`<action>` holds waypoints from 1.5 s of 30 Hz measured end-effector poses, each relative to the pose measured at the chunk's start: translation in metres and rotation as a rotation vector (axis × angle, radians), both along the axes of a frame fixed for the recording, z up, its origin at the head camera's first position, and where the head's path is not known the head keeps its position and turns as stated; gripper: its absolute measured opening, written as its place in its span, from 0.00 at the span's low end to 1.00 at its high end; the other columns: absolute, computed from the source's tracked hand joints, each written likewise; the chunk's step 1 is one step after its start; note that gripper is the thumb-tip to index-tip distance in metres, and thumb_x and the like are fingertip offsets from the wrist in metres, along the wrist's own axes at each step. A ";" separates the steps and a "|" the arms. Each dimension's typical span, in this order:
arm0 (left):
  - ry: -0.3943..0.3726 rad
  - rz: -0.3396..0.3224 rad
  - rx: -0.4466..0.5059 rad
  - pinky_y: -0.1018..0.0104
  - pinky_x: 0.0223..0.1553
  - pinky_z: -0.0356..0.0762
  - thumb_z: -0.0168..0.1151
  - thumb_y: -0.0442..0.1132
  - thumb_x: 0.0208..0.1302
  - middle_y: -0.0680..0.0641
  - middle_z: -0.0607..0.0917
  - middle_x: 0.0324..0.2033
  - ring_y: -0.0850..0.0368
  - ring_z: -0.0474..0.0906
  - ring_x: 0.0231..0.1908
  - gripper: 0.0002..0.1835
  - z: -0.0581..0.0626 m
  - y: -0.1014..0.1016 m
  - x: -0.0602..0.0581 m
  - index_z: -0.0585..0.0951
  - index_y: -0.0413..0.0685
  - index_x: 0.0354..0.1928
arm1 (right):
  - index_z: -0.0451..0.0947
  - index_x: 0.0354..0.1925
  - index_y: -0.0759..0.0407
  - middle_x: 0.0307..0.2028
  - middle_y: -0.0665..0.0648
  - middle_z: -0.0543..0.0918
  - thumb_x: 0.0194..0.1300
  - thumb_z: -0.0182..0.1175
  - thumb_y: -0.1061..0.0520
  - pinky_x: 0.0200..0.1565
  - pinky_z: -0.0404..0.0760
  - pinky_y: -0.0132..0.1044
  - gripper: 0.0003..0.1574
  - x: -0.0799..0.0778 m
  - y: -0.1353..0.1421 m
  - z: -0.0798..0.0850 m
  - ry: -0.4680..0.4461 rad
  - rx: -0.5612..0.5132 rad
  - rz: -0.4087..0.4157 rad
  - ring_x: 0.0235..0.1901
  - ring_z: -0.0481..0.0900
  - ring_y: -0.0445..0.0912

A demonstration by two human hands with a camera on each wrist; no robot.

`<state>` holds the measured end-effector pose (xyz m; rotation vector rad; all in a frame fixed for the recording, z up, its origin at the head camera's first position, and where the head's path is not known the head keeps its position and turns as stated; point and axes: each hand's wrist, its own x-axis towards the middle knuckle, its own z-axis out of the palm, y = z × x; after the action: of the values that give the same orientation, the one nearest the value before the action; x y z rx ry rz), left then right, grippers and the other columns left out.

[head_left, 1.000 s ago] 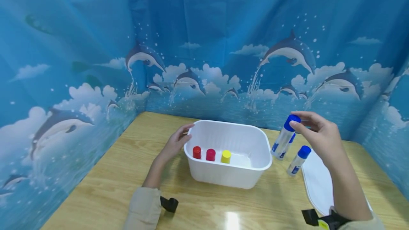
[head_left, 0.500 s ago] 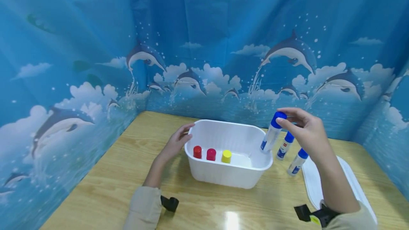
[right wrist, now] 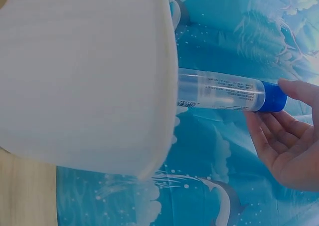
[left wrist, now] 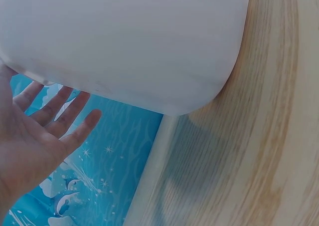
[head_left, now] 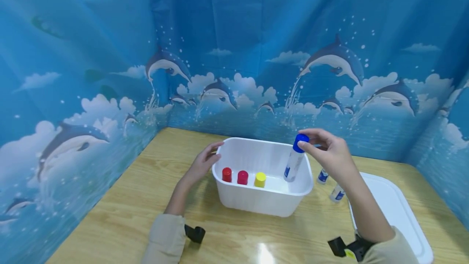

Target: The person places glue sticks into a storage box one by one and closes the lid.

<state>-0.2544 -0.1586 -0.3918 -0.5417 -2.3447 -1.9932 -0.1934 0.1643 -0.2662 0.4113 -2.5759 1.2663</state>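
Observation:
With thumb and fingertips, my right hand [head_left: 331,152] pinches the blue cap of a clear glue stick [head_left: 294,162]. The stick slants, its lower end inside the right part of a white plastic bin [head_left: 253,203]. In the right wrist view, the glue stick [right wrist: 222,91] shows past the bin's edge, its other end hidden. My left hand [head_left: 200,163] rests on the bin's left end, and its fingers [left wrist: 75,111] look spread and fairly straight in the left wrist view. Inside the bin, near its front wall, stand things with red [head_left: 226,174], pinkish-red [head_left: 242,177] and yellow [head_left: 260,179] tops.
Two more glue sticks stand right of the bin, the rear stick [head_left: 323,176] and the front stick [head_left: 337,194], their tops behind my right hand and arm. A white lid [head_left: 390,205] lies on the wooden table [head_left: 234,239] at right. A dolphin-print curtain [head_left: 234,52] surrounds the table.
My right hand has carried the glue stick leftward, from beside the other sticks over the bin's right rim and into the bin. The left hand and bin stay put.

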 end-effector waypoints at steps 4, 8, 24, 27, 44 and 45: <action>0.005 -0.004 0.001 0.54 0.55 0.68 0.50 0.41 0.69 0.37 0.66 0.60 0.42 0.66 0.57 0.24 -0.001 0.000 0.000 0.64 0.42 0.64 | 0.74 0.54 0.59 0.40 0.58 0.79 0.62 0.57 0.42 0.41 0.79 0.33 0.29 -0.001 -0.005 -0.007 -0.023 -0.015 0.024 0.41 0.77 0.50; 0.007 0.001 -0.005 0.54 0.54 0.69 0.51 0.41 0.68 0.37 0.67 0.59 0.42 0.67 0.56 0.24 -0.002 0.000 -0.001 0.64 0.43 0.64 | 0.74 0.54 0.59 0.42 0.59 0.79 0.61 0.58 0.42 0.43 0.79 0.40 0.29 -0.001 -0.010 -0.016 -0.071 -0.035 0.035 0.42 0.77 0.50; -0.028 0.013 -0.018 0.54 0.55 0.68 0.51 0.44 0.68 0.40 0.66 0.61 0.44 0.65 0.58 0.24 0.001 0.000 0.001 0.65 0.48 0.65 | 0.76 0.51 0.61 0.41 0.58 0.80 0.60 0.61 0.47 0.44 0.79 0.42 0.26 -0.007 -0.013 -0.059 -0.158 -0.061 0.063 0.42 0.77 0.51; -0.014 0.018 -0.018 0.54 0.54 0.69 0.50 0.42 0.68 0.40 0.67 0.60 0.44 0.66 0.57 0.23 0.000 0.001 0.000 0.65 0.47 0.64 | 0.76 0.51 0.62 0.40 0.57 0.81 0.60 0.62 0.48 0.44 0.79 0.41 0.25 -0.008 -0.012 -0.066 -0.160 -0.065 0.081 0.42 0.78 0.51; -0.014 0.010 -0.008 0.54 0.55 0.67 0.49 0.39 0.69 0.36 0.66 0.61 0.41 0.65 0.58 0.23 0.000 0.001 0.000 0.63 0.42 0.65 | 0.77 0.47 0.61 0.40 0.57 0.82 0.58 0.64 0.52 0.41 0.80 0.38 0.21 -0.007 -0.010 -0.076 -0.144 -0.006 0.150 0.40 0.80 0.50; -0.015 0.007 -0.006 0.53 0.55 0.67 0.48 0.37 0.69 0.35 0.66 0.60 0.40 0.65 0.58 0.23 0.002 0.001 0.001 0.63 0.40 0.65 | 0.77 0.47 0.61 0.40 0.57 0.82 0.58 0.64 0.53 0.41 0.80 0.39 0.20 -0.007 -0.010 -0.077 -0.146 0.000 0.157 0.40 0.80 0.50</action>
<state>-0.2537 -0.1571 -0.3900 -0.5197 -2.3582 -1.9948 -0.2007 0.1543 -0.3429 0.5496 -2.7105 1.3967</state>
